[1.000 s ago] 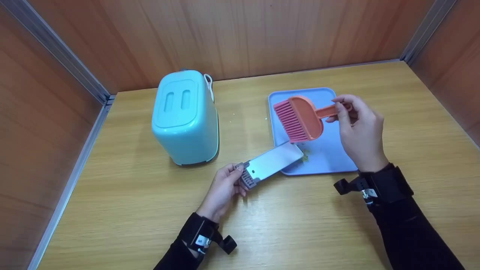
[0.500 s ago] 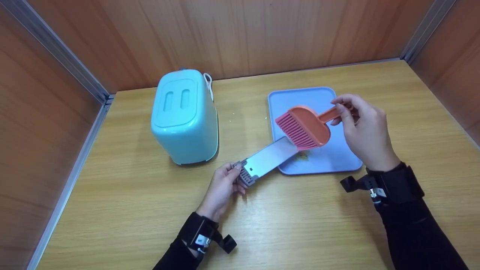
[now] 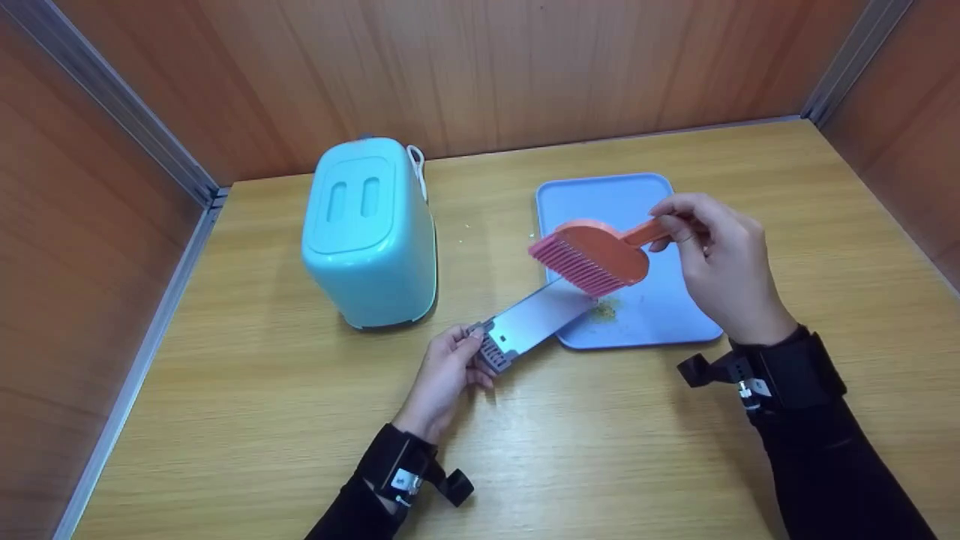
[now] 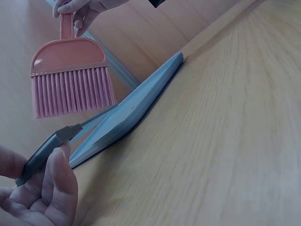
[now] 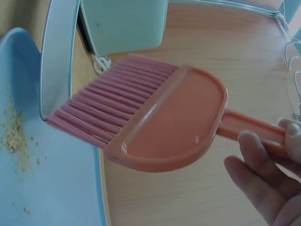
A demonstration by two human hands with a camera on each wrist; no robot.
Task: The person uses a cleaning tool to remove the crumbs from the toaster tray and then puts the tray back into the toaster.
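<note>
Things counted — one brush [image 3: 592, 259], one crumb tray [image 3: 536, 321], one toaster [image 3: 369, 232], one blue tray [image 3: 660, 315].

- We see a pink brush [image 3: 592, 259], plastic with a flat rounded head and a row of stiff bristles, held in the air by its short handle, bristles angled down-left onto the tray's far end.
- We see a grey metal crumb tray [image 3: 534, 322], long, flat and narrow with a ribbed dark grip, tilted so its far end rests on the blue tray's [image 3: 660, 311] edge.
</note>
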